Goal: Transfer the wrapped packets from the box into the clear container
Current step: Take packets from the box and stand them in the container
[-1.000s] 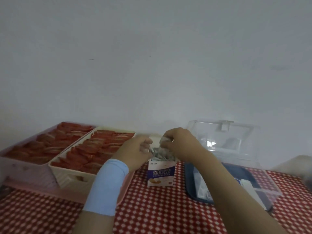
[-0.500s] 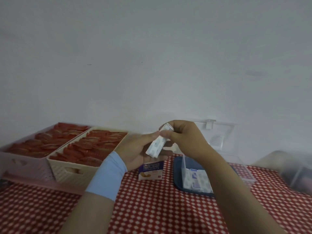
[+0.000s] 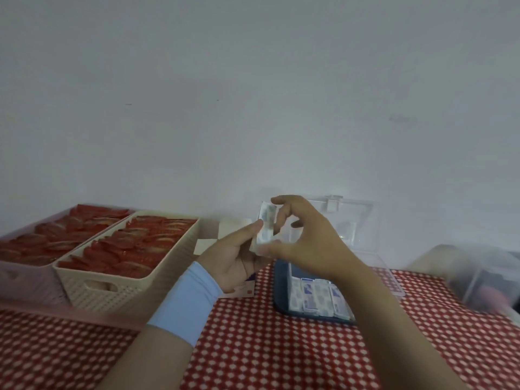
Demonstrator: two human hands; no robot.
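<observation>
A small stack of white-and-blue wrapped packets [image 3: 265, 226] stands upright in the air above the table, held between both hands. My left hand [image 3: 233, 256], with a light blue wristband, supports it from the left and below. My right hand [image 3: 306, 240] pinches its top and bottom edges. The small white-and-purple box [image 3: 242, 287] stands on the cloth, mostly hidden behind my left hand. The clear container [image 3: 374, 266], lid raised at the back, sits on a dark blue tray [image 3: 281, 302] and holds several packets [image 3: 318, 296] in a row.
Two baskets full of red wrapped items, a cream one [image 3: 123, 260] and a pale pink one [image 3: 28, 249], stand at the left. A blurred clear bin [image 3: 484, 277] is at the right edge. A red-and-white checked cloth [image 3: 267, 347] covers the table.
The hands lifted the packets out of the box and raised them; now both hands hold the stack upright. The view shifted slightly right.
</observation>
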